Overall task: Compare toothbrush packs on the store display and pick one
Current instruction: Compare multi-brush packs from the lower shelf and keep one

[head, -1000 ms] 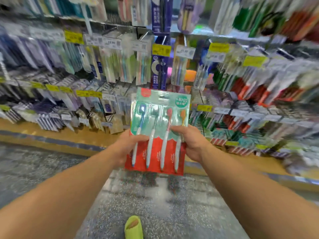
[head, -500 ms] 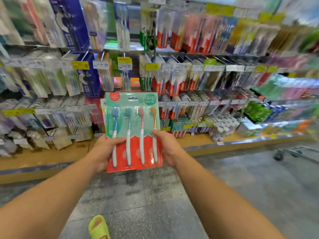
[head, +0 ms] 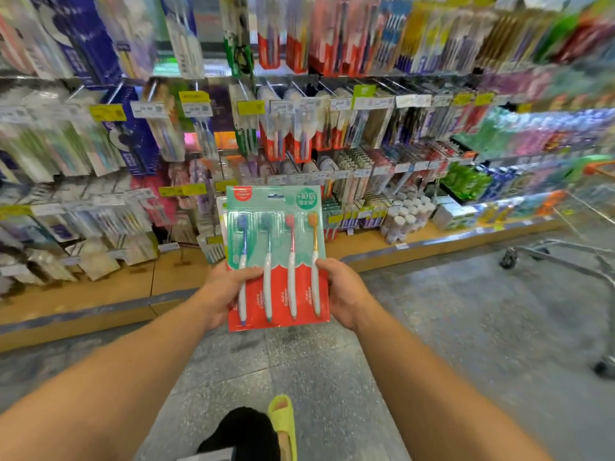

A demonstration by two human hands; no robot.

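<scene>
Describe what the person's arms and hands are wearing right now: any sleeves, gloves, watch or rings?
Both forearms are bare up to the frame's edge: no sleeves in view. The left hand and right hand wear no gloves, and no watch, band or ring shows on either wrist or on the fingers that can be seen. No markings are visible on the arms.

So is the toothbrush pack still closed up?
Looks closed: all four brushes sit in place in the toothbrush pack, gripped by the left hand and right hand.
</scene>
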